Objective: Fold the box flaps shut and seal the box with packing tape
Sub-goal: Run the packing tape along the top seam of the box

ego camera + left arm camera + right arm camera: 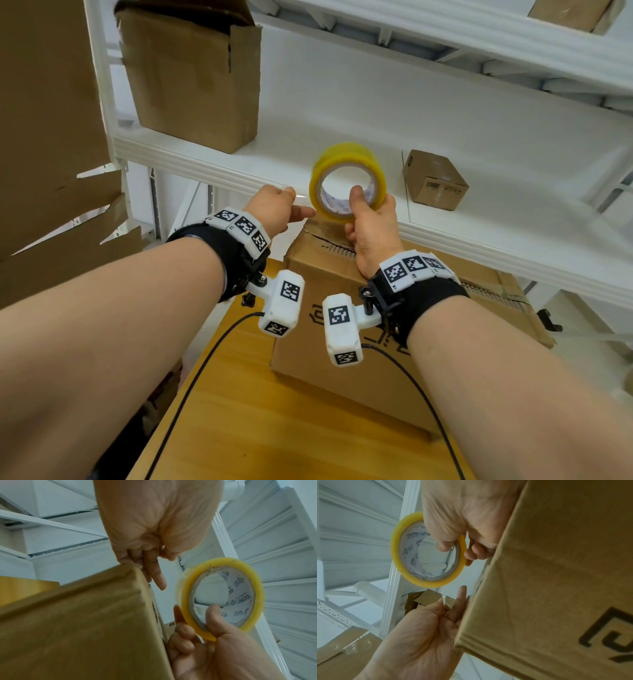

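A brown cardboard box (329, 274) stands on the wooden table (274, 428), its top flaps folded down with a seam showing. Above its far left corner my right hand (371, 219) grips a yellowish roll of packing tape (346, 154), thumb through the core. My left hand (274, 209) pinches the free end of the clear tape strip (303, 202), pulled a short way off the roll. The right wrist view shows the strip (444, 599) between the thumb and fingers of the left hand (419, 635), close to the box wall (556, 574). The roll (258, 592) hangs clear of the box (85, 622).
A white shelf (239, 171) runs just behind the box at hand height. On it stand a small sealed carton (435, 180) and a large open carton (191, 75). Torn flat cardboard (51, 137) leans at the left. Two black cables (191, 377) cross the table.
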`<action>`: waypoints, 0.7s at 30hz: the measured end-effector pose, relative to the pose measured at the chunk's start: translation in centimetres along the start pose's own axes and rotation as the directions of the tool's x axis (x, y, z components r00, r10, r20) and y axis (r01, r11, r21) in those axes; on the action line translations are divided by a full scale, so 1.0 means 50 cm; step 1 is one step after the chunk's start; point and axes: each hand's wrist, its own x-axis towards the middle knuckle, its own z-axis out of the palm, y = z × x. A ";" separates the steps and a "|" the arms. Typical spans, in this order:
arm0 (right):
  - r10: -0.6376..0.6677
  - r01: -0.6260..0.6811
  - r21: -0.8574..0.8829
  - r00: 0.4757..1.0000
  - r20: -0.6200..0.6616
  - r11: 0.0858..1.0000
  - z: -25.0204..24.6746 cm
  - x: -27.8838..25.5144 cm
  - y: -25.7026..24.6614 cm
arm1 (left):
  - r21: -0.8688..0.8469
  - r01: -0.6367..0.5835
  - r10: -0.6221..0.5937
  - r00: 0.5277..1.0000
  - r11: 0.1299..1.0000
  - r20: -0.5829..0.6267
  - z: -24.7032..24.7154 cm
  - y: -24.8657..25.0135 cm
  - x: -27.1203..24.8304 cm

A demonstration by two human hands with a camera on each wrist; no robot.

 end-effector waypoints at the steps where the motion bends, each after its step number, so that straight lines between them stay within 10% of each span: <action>1: 0.007 -0.007 -0.007 1.000 -0.004 1.000 0.000 0.000 0.001 | -0.002 0.002 -0.002 1.000 1.000 -0.008 -0.004 -0.001 0.001; 10: -0.065 0.056 -0.184 0.997 -0.048 0.981 0.001 -0.003 0.011 | 0.130 -0.170 0.166 0.985 0.977 0.043 -0.002 -0.053 -0.012; 21: -0.121 0.113 -0.159 0.992 -0.044 0.981 0.009 -0.028 -0.012 | -0.157 0.038 -0.037 0.999 0.987 0.007 -0.010 -0.031 -0.002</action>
